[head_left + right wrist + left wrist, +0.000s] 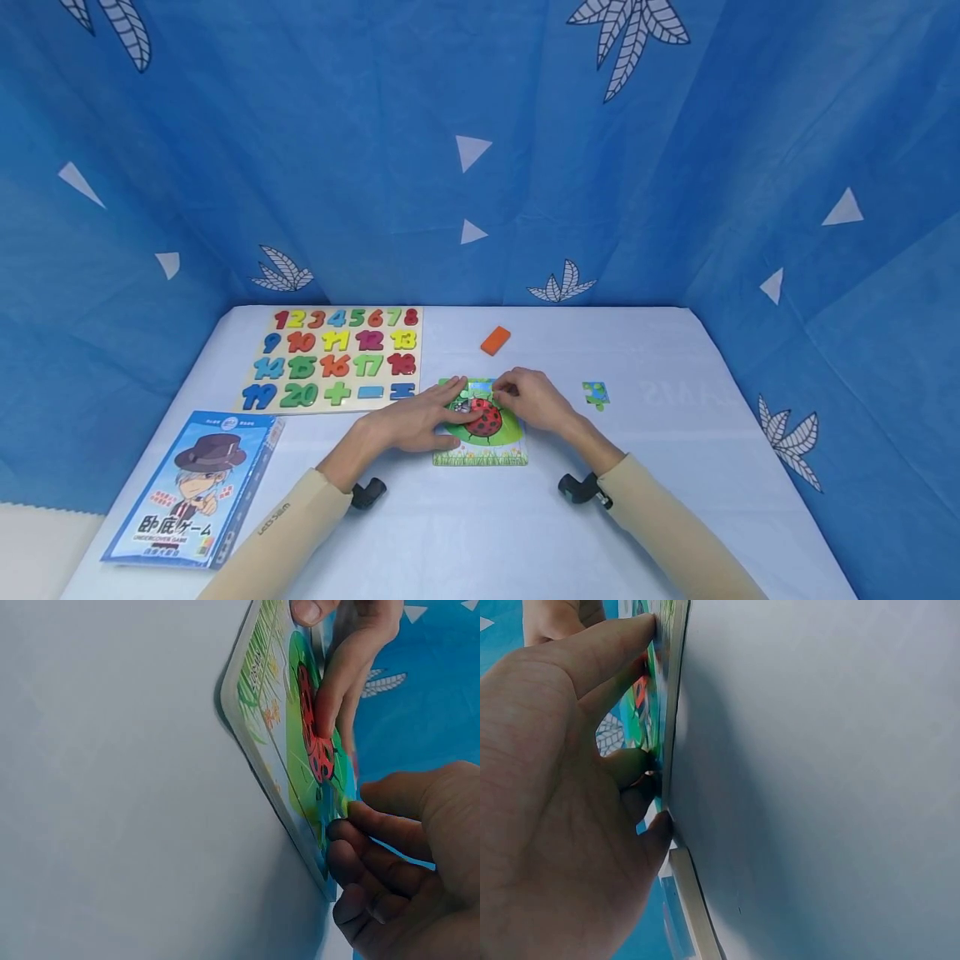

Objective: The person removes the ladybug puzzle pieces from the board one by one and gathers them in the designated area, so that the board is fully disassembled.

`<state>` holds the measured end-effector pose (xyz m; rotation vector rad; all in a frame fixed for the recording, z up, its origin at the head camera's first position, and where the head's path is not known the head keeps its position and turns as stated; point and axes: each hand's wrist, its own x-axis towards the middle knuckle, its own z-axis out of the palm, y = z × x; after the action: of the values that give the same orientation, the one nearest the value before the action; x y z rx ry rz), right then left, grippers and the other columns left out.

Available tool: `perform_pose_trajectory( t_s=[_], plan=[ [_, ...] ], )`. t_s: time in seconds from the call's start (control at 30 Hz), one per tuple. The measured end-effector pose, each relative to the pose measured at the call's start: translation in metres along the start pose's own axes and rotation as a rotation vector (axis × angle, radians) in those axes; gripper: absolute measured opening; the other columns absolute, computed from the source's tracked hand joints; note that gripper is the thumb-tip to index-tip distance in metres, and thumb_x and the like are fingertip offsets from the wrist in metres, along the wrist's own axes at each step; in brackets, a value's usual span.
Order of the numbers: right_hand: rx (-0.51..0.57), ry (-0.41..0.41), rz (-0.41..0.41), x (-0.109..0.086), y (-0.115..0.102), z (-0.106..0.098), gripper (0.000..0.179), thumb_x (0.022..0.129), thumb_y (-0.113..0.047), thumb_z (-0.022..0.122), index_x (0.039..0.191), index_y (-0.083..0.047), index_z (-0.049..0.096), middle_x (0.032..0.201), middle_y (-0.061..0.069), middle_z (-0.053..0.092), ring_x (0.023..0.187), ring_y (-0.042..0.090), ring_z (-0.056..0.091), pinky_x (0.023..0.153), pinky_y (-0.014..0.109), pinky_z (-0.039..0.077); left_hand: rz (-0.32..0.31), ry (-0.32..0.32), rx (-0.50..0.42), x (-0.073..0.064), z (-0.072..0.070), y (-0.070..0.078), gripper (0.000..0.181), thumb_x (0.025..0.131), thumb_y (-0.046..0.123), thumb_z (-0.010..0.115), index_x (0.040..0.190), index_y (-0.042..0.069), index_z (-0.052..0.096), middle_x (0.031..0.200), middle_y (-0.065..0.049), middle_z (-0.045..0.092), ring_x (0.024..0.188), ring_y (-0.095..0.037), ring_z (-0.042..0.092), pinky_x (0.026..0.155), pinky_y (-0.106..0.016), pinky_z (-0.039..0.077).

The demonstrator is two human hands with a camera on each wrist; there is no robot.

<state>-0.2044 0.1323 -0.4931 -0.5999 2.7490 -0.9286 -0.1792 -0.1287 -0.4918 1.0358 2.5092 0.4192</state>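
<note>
A ladybug jigsaw puzzle (480,457) in a flat tray lies in the middle of the table. My left hand (422,417) rests on its left side, fingers extended over the picture and thumb near the lower left edge. At the puzzle's upper right, my right hand (534,400) pinches a small green puzzle piece (344,806) between thumb and forefinger, close to the puzzle's surface. Most of that piece is hidden by the fingers. To the right of this hand, a loose blue-green puzzle piece (596,393) lies apart on the white tabletop.
A wooden number board (341,403) with coloured numerals lies at the back left. In front of it is a blue game box (187,492). An orange block (496,340) sits behind the puzzle. Blue printed cloth (420,167) hangs around the table's back and sides.
</note>
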Motion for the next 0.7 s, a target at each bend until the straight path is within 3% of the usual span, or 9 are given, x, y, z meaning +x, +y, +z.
perform_pose_trajectory(
  t_s=[0.5,0.7],
  plan=[
    [0.048,0.076,-0.014,0.0027,0.0023,0.0063,0.003,0.095,-0.018,0.071,0.096,-0.017,0.074,0.084,-0.012,0.068,0.078,0.004,0.062,0.072,0.026,0.054,-0.008,0.004,-0.003,-0.0008,0.0001,0.0007,0.057,0.099,0.048,0.06,0.152,0.038,0.042,0.17,-0.005,0.004,0.156,-0.026,0.006,0.122,-0.05,0.024],
    [0.077,0.057,-0.034,0.0058,0.0016,0.008,0.015,0.093,-0.017,0.073,0.108,-0.014,0.069,0.085,-0.009,0.066,0.077,0.006,0.061,0.071,0.027,0.053,0.001,0.003,0.001,-0.0005,0.0002,0.0004,0.057,0.099,0.047,0.06,0.152,0.038,0.042,0.17,-0.005,0.004,0.156,-0.026,0.006,0.122,-0.05,0.024]
  ],
)
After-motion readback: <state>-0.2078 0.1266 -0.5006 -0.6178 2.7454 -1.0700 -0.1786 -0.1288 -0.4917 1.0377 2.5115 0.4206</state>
